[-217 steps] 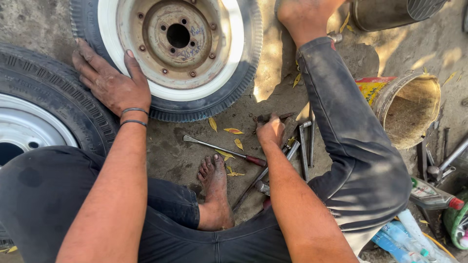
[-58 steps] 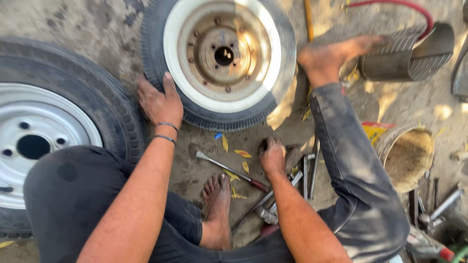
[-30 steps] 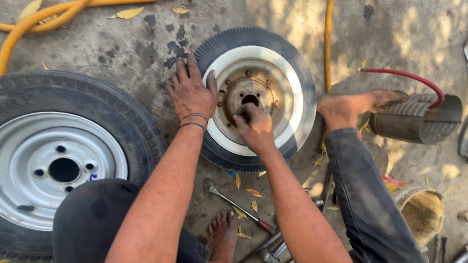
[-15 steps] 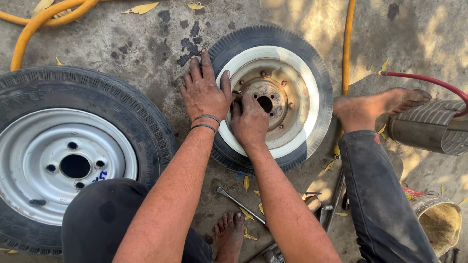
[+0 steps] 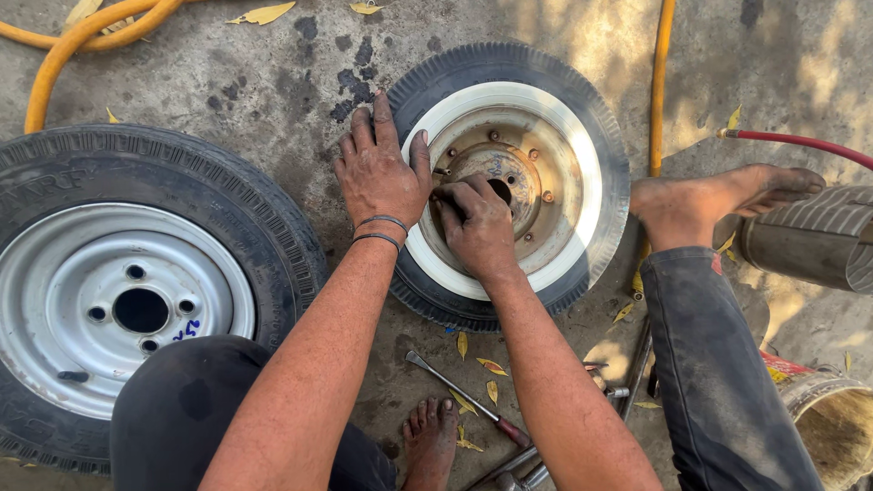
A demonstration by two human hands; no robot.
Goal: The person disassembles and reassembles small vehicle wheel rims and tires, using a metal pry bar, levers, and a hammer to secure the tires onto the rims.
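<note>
A small wheel, a black tyre (image 5: pixel 600 136) on a white rusty rim (image 5: pixel 568 173), lies flat on the concrete in front of me. My left hand (image 5: pixel 377 173) rests flat on the tyre's left side, fingers spread, thumb over the rim edge. My right hand (image 5: pixel 477 225) sits on the rusty hub (image 5: pixel 509 168) with its fingers curled at the left side of the centre hole. Whatever is under those fingertips is hidden.
A larger tyre with a silver rim (image 5: pixel 136 300) lies at the left. A red-handled tool (image 5: pixel 464 400) and other metal tools lie between my legs. My bare right foot (image 5: pixel 718 205) rests beside the small wheel. Yellow hoses (image 5: pixel 662 82), a red hose (image 5: pixel 800 141), a ribbed dark cylinder (image 5: pixel 818 241) and a bucket (image 5: pixel 832 418) are around.
My right hand left the tools on the ground and came up onto the hub. My left hand stayed on the tyre's left side. The view shifted up over the wheel.
</note>
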